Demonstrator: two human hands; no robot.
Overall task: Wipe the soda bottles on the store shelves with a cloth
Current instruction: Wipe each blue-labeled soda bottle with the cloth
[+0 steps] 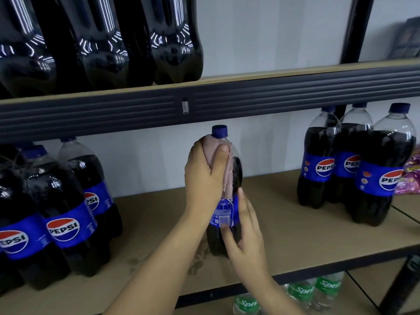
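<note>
- A Pepsi bottle [227,214] with a blue cap [219,130] stands upright on the middle shelf [295,235], about in the centre of its board and a little back from the front edge.
- The left hand [204,176] holds a pink cloth [214,155] pressed against the upper part of this bottle, just under the cap; its fingers and thumb are curled around the cloth and the bottle shoulder.
- The right hand [244,233] rests on the lower part of the same bottle, at the blue label and below it, with the fingers straight and laid against the side and the thumb touching the front.
- A group of Pepsi bottles [66,214] stands at the left end of the same shelf, close together, near the front edge.
- Another group of three Pepsi bottles [354,169] stands toward the right end of the shelf, touching one another, well apart from the bottle in the hands.
- A pink and yellow package [411,176] lies at the right edge, just beside this group.
- On the upper shelf [272,92], at its left part, stand large dark bottles [113,46]; only their lower parts are visible.
- Below the front edge of the middle shelf, green Sprite bottles [302,292] stand on the lower level.
- Some darker stains [136,261] show on the board in front of the held bottle, to the left.
</note>
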